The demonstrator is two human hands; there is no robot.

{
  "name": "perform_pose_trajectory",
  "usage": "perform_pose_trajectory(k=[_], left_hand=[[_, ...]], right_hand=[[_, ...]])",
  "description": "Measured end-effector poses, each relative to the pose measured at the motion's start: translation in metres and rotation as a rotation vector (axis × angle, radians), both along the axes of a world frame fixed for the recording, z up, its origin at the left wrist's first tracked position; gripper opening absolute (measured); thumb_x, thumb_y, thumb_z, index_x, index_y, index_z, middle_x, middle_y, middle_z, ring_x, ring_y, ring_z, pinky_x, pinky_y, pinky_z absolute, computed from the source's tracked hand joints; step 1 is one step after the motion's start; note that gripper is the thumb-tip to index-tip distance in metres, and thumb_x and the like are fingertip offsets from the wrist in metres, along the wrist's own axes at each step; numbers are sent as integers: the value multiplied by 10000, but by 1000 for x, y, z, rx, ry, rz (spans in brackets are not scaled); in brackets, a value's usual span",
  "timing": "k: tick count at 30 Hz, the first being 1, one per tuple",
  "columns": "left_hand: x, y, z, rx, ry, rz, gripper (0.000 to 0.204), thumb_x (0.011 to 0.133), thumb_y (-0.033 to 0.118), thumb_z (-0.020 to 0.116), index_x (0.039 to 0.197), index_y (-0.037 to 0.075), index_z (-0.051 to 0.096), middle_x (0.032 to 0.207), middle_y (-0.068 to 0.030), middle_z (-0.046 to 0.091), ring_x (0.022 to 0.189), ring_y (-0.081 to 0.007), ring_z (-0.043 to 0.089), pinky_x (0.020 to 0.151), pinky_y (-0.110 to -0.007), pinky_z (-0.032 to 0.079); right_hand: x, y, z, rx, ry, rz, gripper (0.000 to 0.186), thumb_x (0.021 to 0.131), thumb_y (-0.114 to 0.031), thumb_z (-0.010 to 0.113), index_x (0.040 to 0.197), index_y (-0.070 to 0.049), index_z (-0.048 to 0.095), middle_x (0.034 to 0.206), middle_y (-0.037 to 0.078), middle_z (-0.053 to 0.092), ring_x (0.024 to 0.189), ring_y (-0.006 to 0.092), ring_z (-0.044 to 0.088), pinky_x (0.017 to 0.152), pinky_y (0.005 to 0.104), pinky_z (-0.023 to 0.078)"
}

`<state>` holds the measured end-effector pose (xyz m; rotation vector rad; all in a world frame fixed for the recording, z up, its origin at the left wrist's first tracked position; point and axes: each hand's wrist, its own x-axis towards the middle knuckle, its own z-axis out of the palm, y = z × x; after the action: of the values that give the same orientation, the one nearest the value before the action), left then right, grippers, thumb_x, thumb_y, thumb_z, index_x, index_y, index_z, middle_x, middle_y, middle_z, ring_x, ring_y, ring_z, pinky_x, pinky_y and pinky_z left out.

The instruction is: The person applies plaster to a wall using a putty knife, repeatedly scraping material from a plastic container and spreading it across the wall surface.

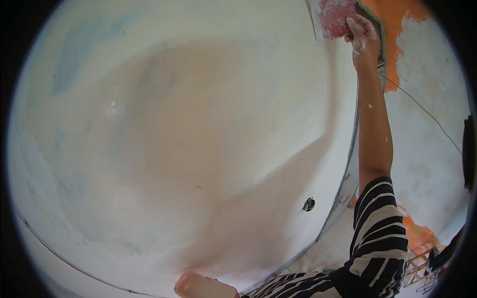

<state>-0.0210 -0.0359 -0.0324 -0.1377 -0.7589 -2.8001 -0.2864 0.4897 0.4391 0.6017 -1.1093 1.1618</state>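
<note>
Jutting leftward from the right hand (364, 39), a red scraper (336, 19).

From where I stand, the pale wall (198, 114) gives a broad, open sweep to the left of the right hand (364, 37) and its red spreader (335, 19). On the other side a dark frame (382, 37) crowds in by the wrist, and a thin wire (422, 105) slants beyond the forearm. Lower down, a ragged hole (309, 204) breaks the surface, while a pinkish block-shaped thing (206, 287) takes up room at the bottom.
</note>
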Motion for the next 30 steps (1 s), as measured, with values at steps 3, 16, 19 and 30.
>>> perform_pose_trajectory(k=[3,16,19,30], left_hand=[[6,1,-10,10,-57,137,1019,718,714,611,1454,83,297,1376,-147,467,1248,-300,473,1038,-490,411],[-9,-7,18,64,69,-36,866,786,637,528,1417,64,371,1356,-159,486,1217,-338,488,1011,-515,419],[-11,-21,4,128,167,-79,752,837,567,477,1402,81,377,1314,-141,505,1177,-316,509,959,-494,433],[50,-32,32,-678,-442,542,568,908,405,406,1229,-43,544,1114,-175,642,964,-262,627,892,-393,493]], right_hand=[[11,-53,-22,-53,21,209,217,901,-96,655,1092,-14,592,879,26,668,681,73,567,563,225,433],[26,-44,-75,-174,108,326,298,911,-112,645,1143,23,514,1024,112,629,879,142,600,719,263,499],[50,-156,-177,-92,-185,608,316,928,-96,608,1193,-12,458,1032,132,619,944,182,599,751,293,520],[145,-332,-287,877,-212,1197,144,918,-137,607,987,-106,484,994,235,674,929,384,631,789,438,527]])
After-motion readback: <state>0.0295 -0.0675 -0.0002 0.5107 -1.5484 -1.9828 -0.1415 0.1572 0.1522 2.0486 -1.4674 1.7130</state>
